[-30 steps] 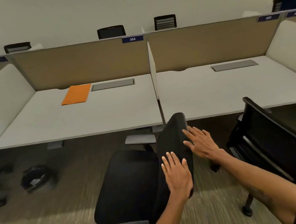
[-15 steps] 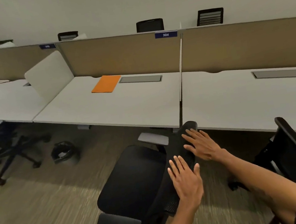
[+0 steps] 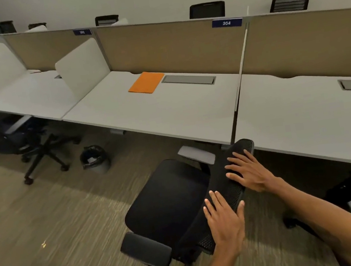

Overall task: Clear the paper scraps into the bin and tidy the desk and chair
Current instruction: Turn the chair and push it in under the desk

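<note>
Black backrest of one chair bears two hands spread flat, left hand and right hand.

Blk mesh chair, orange folder, white desk.

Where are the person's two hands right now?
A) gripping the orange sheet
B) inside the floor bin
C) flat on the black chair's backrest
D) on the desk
C: the left hand and right hand both lie flat, fingers straight, on the backrest.
</note>
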Tool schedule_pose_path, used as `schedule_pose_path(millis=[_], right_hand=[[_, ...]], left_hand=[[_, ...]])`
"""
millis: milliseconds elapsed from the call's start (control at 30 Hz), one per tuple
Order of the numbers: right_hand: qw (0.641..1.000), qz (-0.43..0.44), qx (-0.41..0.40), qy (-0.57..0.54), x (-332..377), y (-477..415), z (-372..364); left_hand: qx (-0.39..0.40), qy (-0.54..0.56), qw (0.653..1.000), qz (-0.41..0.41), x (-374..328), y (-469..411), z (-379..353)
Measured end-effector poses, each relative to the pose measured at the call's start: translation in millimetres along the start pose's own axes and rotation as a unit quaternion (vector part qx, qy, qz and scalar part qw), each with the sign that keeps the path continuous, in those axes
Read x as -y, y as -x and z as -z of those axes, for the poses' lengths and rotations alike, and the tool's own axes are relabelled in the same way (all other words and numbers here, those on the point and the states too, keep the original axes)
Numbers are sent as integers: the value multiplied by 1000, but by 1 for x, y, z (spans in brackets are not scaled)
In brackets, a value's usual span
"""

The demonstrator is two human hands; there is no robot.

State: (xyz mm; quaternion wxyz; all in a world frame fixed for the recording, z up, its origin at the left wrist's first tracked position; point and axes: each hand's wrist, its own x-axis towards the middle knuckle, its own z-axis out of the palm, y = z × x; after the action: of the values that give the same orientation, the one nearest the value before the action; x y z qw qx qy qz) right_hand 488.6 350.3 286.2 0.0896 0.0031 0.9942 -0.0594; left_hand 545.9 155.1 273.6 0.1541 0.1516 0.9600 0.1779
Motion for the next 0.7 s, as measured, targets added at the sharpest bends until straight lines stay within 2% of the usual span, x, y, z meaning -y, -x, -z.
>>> schedule_pose_path(millis=[233, 500, 700], right_hand=[[999, 10, -37, -10, 14, -5, -7], [999, 27, -22, 7, 37, -8, -12], [999, 29, -32, -9, 42, -11, -10]], left_hand=[[13, -21, 1000, -3, 22, -5, 9], [24, -37, 999, -23, 61, 1, 26], [-10, -60, 998, -29, 89, 7, 38]])
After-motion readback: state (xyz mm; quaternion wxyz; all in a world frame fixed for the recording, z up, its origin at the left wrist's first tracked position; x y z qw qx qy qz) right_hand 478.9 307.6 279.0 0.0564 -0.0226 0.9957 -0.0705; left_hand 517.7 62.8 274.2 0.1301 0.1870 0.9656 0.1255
